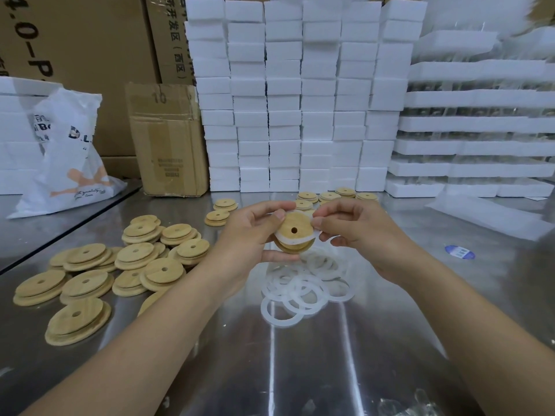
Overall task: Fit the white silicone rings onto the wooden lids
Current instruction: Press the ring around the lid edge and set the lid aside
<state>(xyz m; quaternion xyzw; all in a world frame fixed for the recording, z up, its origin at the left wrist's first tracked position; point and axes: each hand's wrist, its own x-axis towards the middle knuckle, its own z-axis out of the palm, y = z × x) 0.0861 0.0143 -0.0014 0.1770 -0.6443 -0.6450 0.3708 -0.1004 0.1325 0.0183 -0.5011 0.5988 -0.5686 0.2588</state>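
Stretching white ring [295,240] over lid [295,228], "10" carton [168,139] behind.

The near tabletop [345,364] between the two forearms lies bare, open for a reach from the front edge. Ahead of it the heap of white rings [300,291] takes the middle. Loose wooden lids [117,265] crowd the left side, and a few more lids [327,197] sit near the wall of foam blocks [297,94], which closes off the back. A white bag [70,157] and a cardboard box [168,139] block the far left. The right side looks mostly bare, though glare blurs it.
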